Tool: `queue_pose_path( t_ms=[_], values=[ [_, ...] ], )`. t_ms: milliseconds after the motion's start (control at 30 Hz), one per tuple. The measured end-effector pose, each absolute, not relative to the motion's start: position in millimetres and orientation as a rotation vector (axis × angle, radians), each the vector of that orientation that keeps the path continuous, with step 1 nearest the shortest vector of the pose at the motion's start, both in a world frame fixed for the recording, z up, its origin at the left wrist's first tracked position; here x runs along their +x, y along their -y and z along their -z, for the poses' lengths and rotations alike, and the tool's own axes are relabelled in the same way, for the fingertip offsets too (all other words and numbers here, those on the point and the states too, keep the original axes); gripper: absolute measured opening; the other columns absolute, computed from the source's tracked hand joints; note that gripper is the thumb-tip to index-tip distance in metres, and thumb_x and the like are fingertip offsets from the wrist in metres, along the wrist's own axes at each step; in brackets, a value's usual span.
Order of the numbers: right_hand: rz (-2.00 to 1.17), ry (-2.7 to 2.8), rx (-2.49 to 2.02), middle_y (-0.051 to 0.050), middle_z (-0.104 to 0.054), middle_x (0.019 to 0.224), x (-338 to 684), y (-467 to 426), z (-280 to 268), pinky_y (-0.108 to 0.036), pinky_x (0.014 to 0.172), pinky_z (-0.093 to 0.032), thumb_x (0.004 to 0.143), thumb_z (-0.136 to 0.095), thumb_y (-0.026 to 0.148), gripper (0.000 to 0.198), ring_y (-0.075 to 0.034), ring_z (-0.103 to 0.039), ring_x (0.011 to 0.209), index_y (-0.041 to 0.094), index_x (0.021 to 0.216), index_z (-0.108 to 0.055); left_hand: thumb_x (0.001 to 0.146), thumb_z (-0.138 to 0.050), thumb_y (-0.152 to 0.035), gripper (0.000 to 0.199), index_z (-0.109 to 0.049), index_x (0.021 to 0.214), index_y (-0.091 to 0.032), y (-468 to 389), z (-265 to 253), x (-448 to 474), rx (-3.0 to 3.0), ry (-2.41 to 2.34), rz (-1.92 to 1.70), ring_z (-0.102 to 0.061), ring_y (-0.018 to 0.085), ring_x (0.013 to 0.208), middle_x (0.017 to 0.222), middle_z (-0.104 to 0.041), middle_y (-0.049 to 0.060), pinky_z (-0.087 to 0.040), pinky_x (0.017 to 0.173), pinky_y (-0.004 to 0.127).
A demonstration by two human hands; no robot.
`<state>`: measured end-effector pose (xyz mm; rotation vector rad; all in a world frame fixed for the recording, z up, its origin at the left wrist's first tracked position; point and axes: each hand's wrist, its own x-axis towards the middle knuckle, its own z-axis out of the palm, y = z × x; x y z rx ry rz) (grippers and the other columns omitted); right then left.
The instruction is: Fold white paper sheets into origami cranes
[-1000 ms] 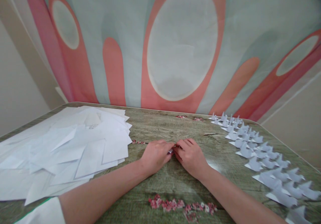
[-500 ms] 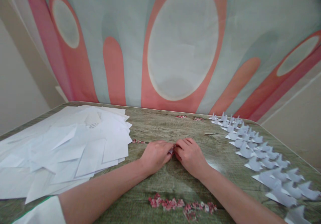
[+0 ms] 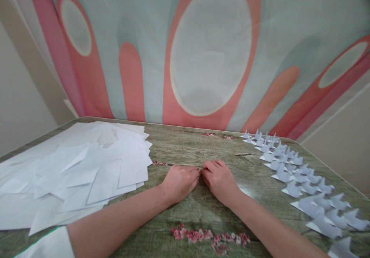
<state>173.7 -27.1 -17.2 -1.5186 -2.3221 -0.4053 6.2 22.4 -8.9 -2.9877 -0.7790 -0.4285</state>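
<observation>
My left hand (image 3: 181, 183) and my right hand (image 3: 219, 183) meet above the middle of the wood-patterned table (image 3: 173, 140), fingertips nearly touching. Both are closed, fingers pinched round a small piece of white paper (image 3: 199, 170). Only a sliver of it shows; its shape is hidden by the fingers. To the right stand several rows of folded white paper cranes (image 3: 291, 188), with pointed wings and necks. A wide heap of loose white paper sheets (image 3: 110, 169) lies to the left, close to my left forearm.
Pink flower prints (image 3: 199, 235) decorate the tabletop. Behind the table's far edge hangs a grey-green backdrop (image 3: 153, 38) with coral shapes and pale ovals. Plain wall shows at both sides.
My left fingers have curled in further, and the white paper that showed between the hands is now almost covered. My right hand has barely shifted; the sheets and cranes are unchanged.
</observation>
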Motion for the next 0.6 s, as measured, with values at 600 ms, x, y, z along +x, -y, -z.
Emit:
queue_pose_path(
  t_ms=[600],
  values=[
    [0.081, 2.147, -1.542, -0.003, -0.057, 0.083, 185, 30, 29, -0.028, 0.070, -0.041, 0.075, -0.052, 0.005, 0.028, -0.016, -0.053, 0.077, 0.022, 0.093, -0.065, 0.084, -0.044, -0.029, 0.025, -0.059, 0.096, -0.013, -9, -5, 7, -3.018, 0.724, 0.399, -0.056, 0.021, 0.089, 0.090, -0.061, 0.009, -0.043, 0.083, 0.034]
  ],
)
